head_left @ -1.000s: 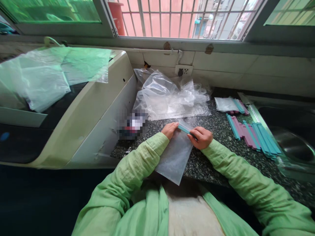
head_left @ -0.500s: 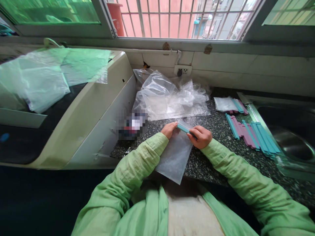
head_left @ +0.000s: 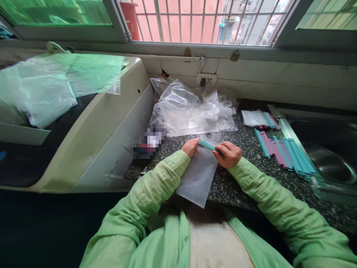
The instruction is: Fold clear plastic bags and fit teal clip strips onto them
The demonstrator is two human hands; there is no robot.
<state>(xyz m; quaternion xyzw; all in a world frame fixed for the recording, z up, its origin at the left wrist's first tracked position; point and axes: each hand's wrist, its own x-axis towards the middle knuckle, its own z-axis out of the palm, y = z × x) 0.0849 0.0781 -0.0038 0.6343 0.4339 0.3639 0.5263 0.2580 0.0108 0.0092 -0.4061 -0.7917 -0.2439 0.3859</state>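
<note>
A small clear plastic bag (head_left: 197, 178) lies on the dark speckled counter (head_left: 240, 186), its lower end hanging over the front edge. A teal stick (head_left: 206, 144) sits at the bag's top. My left hand (head_left: 190, 146) pinches the bag's upper left corner by the stick's end. My right hand (head_left: 228, 154) is closed on the stick's right end. Both sleeves are light green.
Teal and pink sticks (head_left: 284, 152) lie in a row to the right, beside a steel sink (head_left: 331, 163). Another small filled bag (head_left: 258, 119) sits behind them. Crumpled clear plastic (head_left: 189, 109) is heaped by the wall. A white appliance (head_left: 92, 123) stands left, plastic sheets on top.
The teal stick has shifted slightly toward my left hand along the bag's top. Both hands stay almost where they were.
</note>
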